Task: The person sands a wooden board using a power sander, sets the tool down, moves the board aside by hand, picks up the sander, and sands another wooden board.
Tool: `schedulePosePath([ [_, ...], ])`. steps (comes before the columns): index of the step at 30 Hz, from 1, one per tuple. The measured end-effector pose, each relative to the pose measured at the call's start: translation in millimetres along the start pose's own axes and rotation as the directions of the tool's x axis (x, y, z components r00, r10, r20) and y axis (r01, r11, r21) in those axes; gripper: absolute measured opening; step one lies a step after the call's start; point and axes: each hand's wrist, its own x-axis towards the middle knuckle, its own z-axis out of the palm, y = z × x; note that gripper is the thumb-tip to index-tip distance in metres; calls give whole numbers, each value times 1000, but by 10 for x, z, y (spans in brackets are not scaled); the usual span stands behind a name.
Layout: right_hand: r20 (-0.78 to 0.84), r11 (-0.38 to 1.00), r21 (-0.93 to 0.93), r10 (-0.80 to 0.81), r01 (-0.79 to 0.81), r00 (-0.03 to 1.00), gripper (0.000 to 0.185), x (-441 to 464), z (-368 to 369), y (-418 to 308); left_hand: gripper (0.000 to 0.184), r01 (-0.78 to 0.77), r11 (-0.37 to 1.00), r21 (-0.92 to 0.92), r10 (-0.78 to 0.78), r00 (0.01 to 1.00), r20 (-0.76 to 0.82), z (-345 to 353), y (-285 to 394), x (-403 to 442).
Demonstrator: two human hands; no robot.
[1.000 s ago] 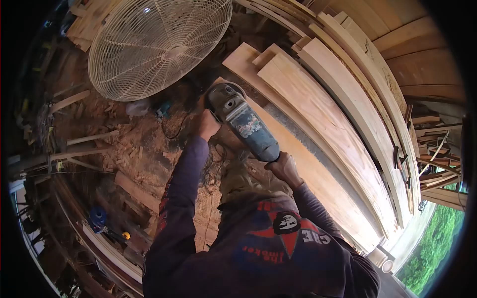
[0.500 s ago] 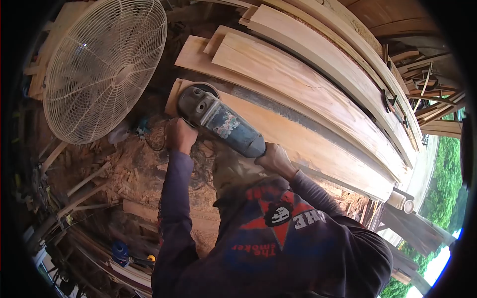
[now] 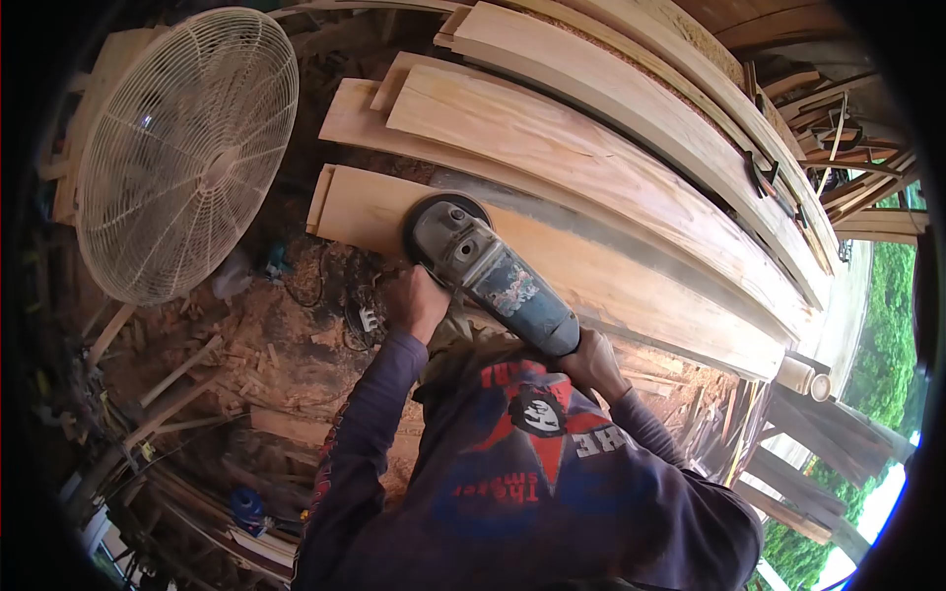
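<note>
Disc power tool (image 3: 522,305) shifted along board (image 3: 650,310) since earlier frame, away from board's fan-side end. Tool now lies over board, disc (image 3: 410,234) foremost; contact under disc hidden. Tool head gripped at side by left hand (image 3: 419,303), curled tight, handle masked. Left forearm angled forward, elbow slightly bent. Tool's rear end grasped by right hand (image 3: 596,362), closed round it, wrist held low near shirt (image 3: 631,512). Further boards (image 3: 552,148) stacked beyond; large fan (image 3: 187,158) seen at left.
</note>
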Motion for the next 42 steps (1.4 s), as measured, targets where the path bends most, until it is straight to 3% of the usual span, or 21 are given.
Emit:
schedulePosePath([
  [10, -49, 981, 144, 140, -132, 989, 61, -362, -66, 418, 27, -75, 995, 58, 70, 994, 84, 479, 321, -185],
  [15, -54, 989, 136, 60, -52, 997, 60, -176, -7, 637, 22, -29, 997, -65, 37, 990, 134, 417, 377, -226],
  [19, -44, 982, 150, -104, 110, 994, 54, 137, 104, 299, 26, 95, 994, -55, -94, 995, 26, 244, 49, -85],
  [21, 26, 995, -9, -102, 102, 994, 48, 390, 142, 77, 28, 105, 991, -84, -109, 993, -42, 236, -245, 104],
  [23, 27, 992, -9, -128, 128, 991, 45, 576, 182, -211, 32, 74, 983, -169, -99, 985, -145, 35, -390, 255],
  [26, -11, 977, 29, -212, 212, 977, 45, 823, 251, -602, 38, -16, 956, -292, -63, 964, -257, 342, -1019, 885],
  [27, 7, 977, 13, -211, 211, 978, 45, 904, 264, -723, 40, -47, 914, -402, -63, 965, -256, 20, -856, 823],
  [31, 32, 974, -14, -225, 226, 974, 44, 1190, 342, -983, 47, 70, 963, -259, -105, 987, -125, -630, -781, 856],
  [33, -11, 970, 1, -244, 245, 970, 44, 1195, 366, -1119, 56, 146, 962, -229, -169, 982, -83, -453, -1187, 1071],
  [37, 44, 958, -27, -285, 286, 958, 41, 1132, 489, -1172, 45, 118, 980, -161, -162, 940, -300, -485, -1354, 764],
  [42, 82, 973, -65, -217, 223, 973, 37, 892, 390, -1002, 40, 154, 984, -86, -169, 960, -222, -515, -966, 587],
])
